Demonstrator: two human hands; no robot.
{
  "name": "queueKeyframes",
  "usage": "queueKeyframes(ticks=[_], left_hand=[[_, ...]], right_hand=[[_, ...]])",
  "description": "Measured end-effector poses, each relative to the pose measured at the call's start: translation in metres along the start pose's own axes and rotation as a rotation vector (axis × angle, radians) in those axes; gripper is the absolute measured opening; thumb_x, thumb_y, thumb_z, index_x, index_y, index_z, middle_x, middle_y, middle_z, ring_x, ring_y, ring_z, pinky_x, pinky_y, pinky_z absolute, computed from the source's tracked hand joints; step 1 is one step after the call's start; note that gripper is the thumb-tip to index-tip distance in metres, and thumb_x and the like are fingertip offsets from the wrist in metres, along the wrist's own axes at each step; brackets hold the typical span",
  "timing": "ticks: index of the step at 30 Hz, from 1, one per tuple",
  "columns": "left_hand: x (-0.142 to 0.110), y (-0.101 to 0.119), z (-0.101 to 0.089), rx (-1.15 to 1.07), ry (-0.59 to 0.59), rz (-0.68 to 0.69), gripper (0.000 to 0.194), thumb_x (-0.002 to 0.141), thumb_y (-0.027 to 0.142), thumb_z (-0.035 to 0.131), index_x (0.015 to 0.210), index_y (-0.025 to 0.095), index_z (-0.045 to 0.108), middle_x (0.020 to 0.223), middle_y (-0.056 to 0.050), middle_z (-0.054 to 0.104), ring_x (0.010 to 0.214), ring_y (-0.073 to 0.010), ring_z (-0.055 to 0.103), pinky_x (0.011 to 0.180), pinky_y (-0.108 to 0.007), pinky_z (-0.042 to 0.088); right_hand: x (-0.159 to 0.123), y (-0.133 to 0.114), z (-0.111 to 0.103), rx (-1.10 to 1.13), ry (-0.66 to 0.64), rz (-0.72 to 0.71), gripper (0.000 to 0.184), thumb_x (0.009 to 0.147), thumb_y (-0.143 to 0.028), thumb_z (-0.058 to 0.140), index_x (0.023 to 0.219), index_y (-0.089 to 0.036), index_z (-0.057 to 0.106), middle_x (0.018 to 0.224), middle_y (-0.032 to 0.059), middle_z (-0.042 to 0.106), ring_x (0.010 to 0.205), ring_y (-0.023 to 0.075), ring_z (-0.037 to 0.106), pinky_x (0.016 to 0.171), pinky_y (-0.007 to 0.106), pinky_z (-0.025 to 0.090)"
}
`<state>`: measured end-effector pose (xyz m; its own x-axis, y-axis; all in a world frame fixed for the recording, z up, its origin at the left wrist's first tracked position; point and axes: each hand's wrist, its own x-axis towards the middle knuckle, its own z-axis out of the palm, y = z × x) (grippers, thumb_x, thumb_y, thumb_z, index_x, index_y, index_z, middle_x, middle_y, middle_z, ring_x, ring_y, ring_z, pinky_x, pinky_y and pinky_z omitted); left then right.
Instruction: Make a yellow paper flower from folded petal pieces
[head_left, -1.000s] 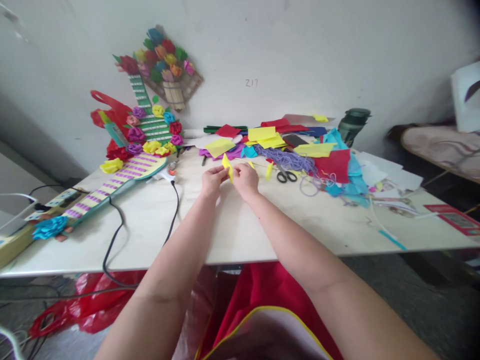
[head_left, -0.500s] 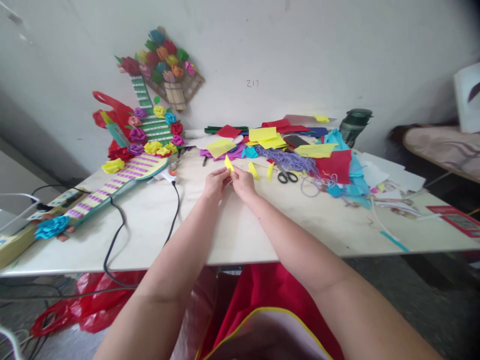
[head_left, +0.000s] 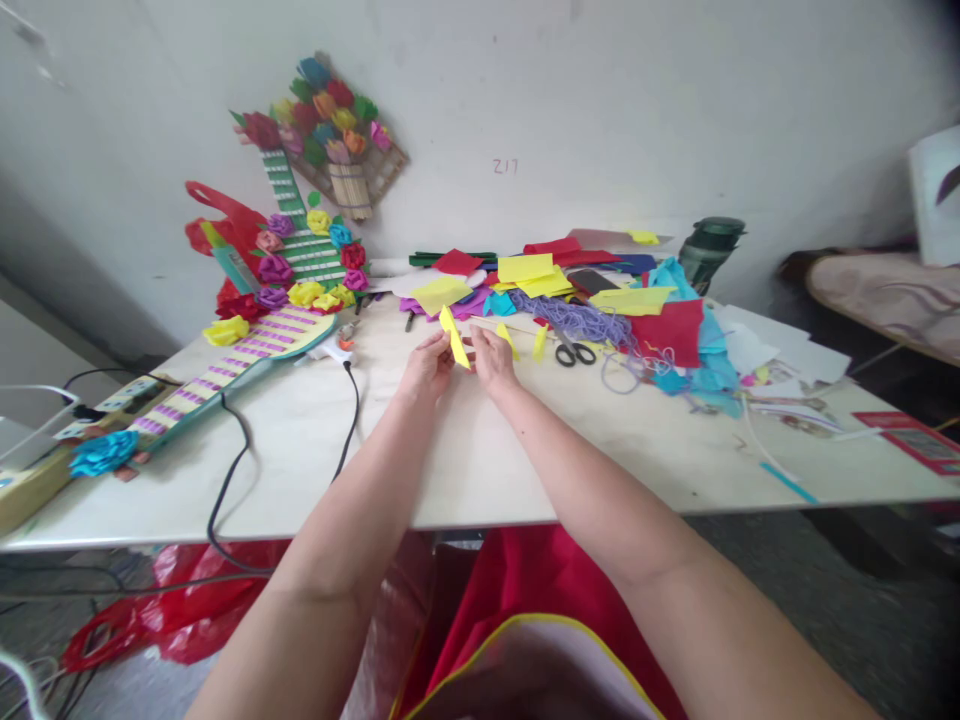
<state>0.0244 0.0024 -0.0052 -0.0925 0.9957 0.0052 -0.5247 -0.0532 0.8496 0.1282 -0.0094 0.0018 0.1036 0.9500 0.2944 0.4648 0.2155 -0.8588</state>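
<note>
- Nearest: red cloth with yellow trim (head_left: 480,610) over the lap, just below the table edge; probably guards clothes.
- White table (head_left: 487,460): bare stretch under the forearms, seemingly gives elbow room.
- Left hand (head_left: 427,365): thumb and fingers pinch folded yellow paper (head_left: 455,338) by its side, likely light to avoid creasing.
- Folded yellow paper: between both hands, held slanted above the table, long edge showing, maybe so the fold can be reached.
- Right hand (head_left: 491,362): fingers loosely curled right beside the paper; can't tell if touching or gripping.
- Yellow paper piece (head_left: 540,343) and black-handled scissors (head_left: 575,354): right of the hands, presumably for easy reach.
- Purple yarn (head_left: 577,318), then yellow sheets (head_left: 525,268): heaped farther back, probably out of the way.
- Dark green bottle (head_left: 709,250): far back right, apart from hands, likely against spills.
</note>
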Motion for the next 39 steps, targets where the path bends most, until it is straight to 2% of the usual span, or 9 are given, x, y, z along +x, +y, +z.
queueKeyframes(ticks=[4,10,14,19,22,25,31,35,39], left_hand=[[0.000,0.003,-0.003,0.014,-0.100,-0.064,0.004,0.070,0.015,0.065,0.074,0.014,0.066,0.072,-0.004,0.067,0.064,-0.0120,0.061,0.071,-0.026,0.051],[-0.003,0.006,-0.006,0.080,-0.259,-0.184,0.010,0.068,0.015,0.069,0.078,0.013,0.068,0.073,-0.007,0.069,0.059,-0.0121,0.061,0.062,-0.023,0.051],[-0.002,0.004,-0.008,0.103,-0.335,-0.218,0.013,0.067,0.015,0.070,0.080,0.013,0.070,0.077,-0.009,0.070,0.064,-0.0148,0.064,0.066,-0.026,0.052],[-0.007,0.002,-0.003,0.109,-0.354,-0.218,0.012,0.068,0.013,0.068,0.080,0.012,0.069,0.075,-0.010,0.070,0.071,-0.0186,0.066,0.072,-0.029,0.053],[-0.011,0.003,0.004,0.134,-0.338,-0.252,0.011,0.072,0.013,0.064,0.082,0.010,0.067,0.070,-0.009,0.068,0.068,-0.0173,0.066,0.066,-0.026,0.053],[-0.014,0.004,0.008,0.122,-0.333,-0.297,0.014,0.077,0.010,0.058,0.089,0.008,0.064,0.070,-0.008,0.066,0.064,-0.0144,0.064,0.065,-0.024,0.052],[-0.014,0.008,0.006,0.092,-0.390,-0.359,0.013,0.084,0.009,0.050,0.088,0.007,0.061,0.065,-0.005,0.059,0.055,-0.0106,0.058,0.062,-0.024,0.053],[-0.014,0.009,0.003,0.095,-0.418,-0.363,0.010,0.084,0.011,0.049,0.085,0.010,0.059,0.071,-0.006,0.060,0.060,-0.0120,0.059,0.061,-0.025,0.053],[-0.015,0.009,0.002,0.065,-0.516,-0.368,0.010,0.085,0.017,0.051,0.086,0.011,0.058,0.071,-0.006,0.059,0.062,-0.0137,0.060,0.063,-0.029,0.053]], right_hand=[[0.011,0.009,-0.005,0.254,0.009,0.109,0.041,0.087,-0.046,0.039,0.092,-0.016,0.068,0.083,0.0042,0.067,0.060,0.0098,0.061,0.056,0.020,0.047],[0.010,0.004,-0.015,0.491,-0.031,0.190,0.042,0.072,-0.053,0.056,0.078,-0.013,0.067,0.066,0.0015,0.060,0.054,0.0094,0.053,0.045,0.019,0.041],[0.008,0.003,-0.016,0.470,-0.028,0.173,0.034,0.066,-0.047,0.062,0.066,-0.013,0.063,0.055,-0.0023,0.053,0.049,0.0081,0.047,0.044,0.019,0.038],[0.012,0.012,-0.011,0.266,0.031,0.093,0.027,0.070,-0.042,0.055,0.061,-0.016,0.060,0.055,-0.0029,0.053,0.055,0.0106,0.052,0.051,0.021,0.041],[0.014,0.015,-0.009,0.156,0.089,0.091,0.025,0.070,-0.039,0.053,0.059,-0.017,0.059,0.054,-0.0025,0.053,0.060,0.0130,0.054,0.055,0.022,0.043],[0.014,0.015,-0.007,0.162,0.120,0.099,0.023,0.068,-0.038,0.055,0.056,-0.018,0.057,0.053,-0.0027,0.052,0.060,0.0138,0.054,0.055,0.023,0.043],[0.010,0.011,-0.007,0.406,0.133,0.121,0.023,0.065,-0.037,0.057,0.053,-0.018,0.053,0.048,-0.0050,0.045,0.051,0.0101,0.046,0.048,0.021,0.038],[0.005,0.003,-0.011,0.595,0.130,0.153,0.019,0.060,-0.032,0.061,0.052,-0.017,0.051,0.047,-0.0062,0.042,0.048,0.0086,0.043,0.045,0.020,0.035],[0.003,-0.003,-0.014,0.741,0.108,0.196,0.020,0.056,-0.030,0.063,0.052,-0.018,0.048,0.045,-0.0068,0.041,0.044,0.0078,0.039,0.041,0.021,0.030]])
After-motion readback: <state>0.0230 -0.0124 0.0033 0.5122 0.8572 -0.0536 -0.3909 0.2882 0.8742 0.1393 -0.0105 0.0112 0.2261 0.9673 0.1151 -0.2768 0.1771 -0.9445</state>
